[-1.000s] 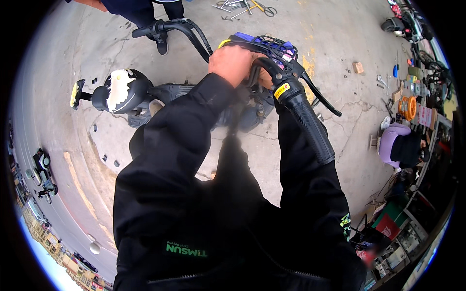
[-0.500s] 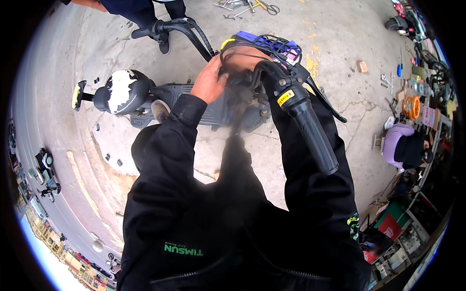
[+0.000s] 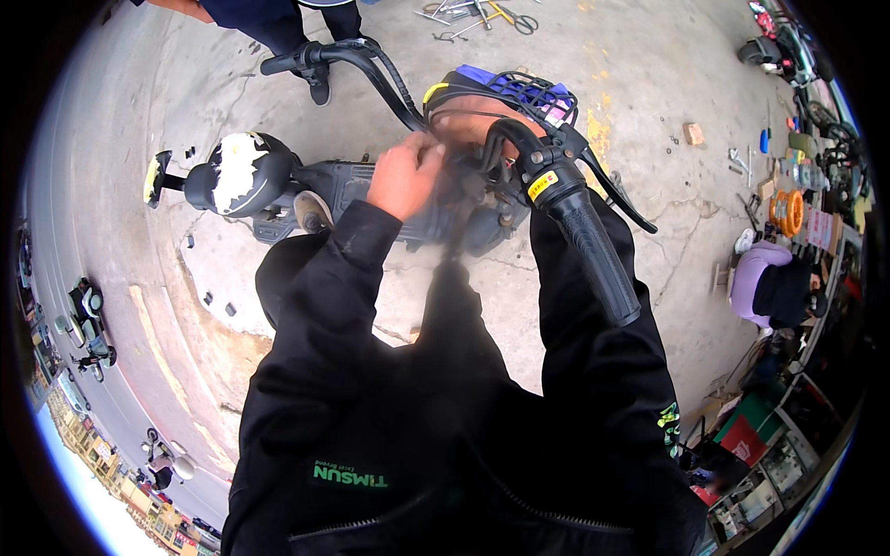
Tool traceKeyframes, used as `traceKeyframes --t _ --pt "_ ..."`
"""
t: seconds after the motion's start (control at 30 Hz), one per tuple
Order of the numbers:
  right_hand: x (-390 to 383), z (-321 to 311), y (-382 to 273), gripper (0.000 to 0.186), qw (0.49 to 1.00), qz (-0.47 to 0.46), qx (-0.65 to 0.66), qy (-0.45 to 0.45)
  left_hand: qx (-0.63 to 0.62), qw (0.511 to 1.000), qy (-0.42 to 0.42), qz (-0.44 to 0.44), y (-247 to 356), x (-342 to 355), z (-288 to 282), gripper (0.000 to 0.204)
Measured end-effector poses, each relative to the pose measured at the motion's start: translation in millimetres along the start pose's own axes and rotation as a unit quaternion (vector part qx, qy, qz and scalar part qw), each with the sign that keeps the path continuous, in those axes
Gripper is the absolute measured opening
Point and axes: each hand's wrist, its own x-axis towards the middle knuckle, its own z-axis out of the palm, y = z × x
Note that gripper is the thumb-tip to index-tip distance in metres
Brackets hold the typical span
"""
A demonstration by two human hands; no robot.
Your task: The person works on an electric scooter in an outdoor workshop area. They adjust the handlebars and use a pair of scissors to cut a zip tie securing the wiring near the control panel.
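Note:
A scooter stands before me, its handlebar turned so that one black grip with a brake lever crosses over my right forearm. Near the steering column, my left hand has its fingers curled in; whatever they hold is hidden. My right hand reaches behind the handlebar, beside black cables and a basket with purple things in it. Its fingertips are hidden. A dark blur covers the column area below both hands. The scooter's footboard and torn black seat extend to the left.
A person stands beyond the handlebar. Hand tools lie on the concrete at the top. At right are a brick, an orange ring-shaped coil and a crouching person in purple. Parked scooters line the road at left.
My left hand has drawn its fingers in more and shifted slightly right and down. The handlebar has shifted a little. A rider has come into view on the road at lower left.

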Motion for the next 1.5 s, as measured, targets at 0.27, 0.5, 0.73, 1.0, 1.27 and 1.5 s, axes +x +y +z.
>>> traceKeyframes --t 0.27,0.5,0.73,1.0,1.27,1.5 --pt "-3 -11 2 0.048 0.964 0.157 0.212 -0.029 -0.159 0.983 -0.01 -0.092 42 13 -15 0.029" --pt "-1 -6 37 0.053 0.981 0.111 0.158 -0.001 0.445 0.873 0.154 0.129 55 17 48 0.015" --pt "-2 -14 58 0.055 0.933 0.089 0.348 0.0 0.489 0.846 0.113 0.181 45 27 39 0.01" --pt "-20 6 16 0.053 0.968 0.078 0.234 0.04 0.503 0.848 0.067 0.153 52 28 37 0.013" --pt "5 13 -20 0.046 0.999 0.017 -0.025 -0.018 0.295 0.925 0.159 0.181 21 -21 7 0.041" --pt "49 4 -21 0.026 0.884 -0.051 -0.409 -0.221 0.312 0.931 0.062 0.179 -26 21 -13 0.04"
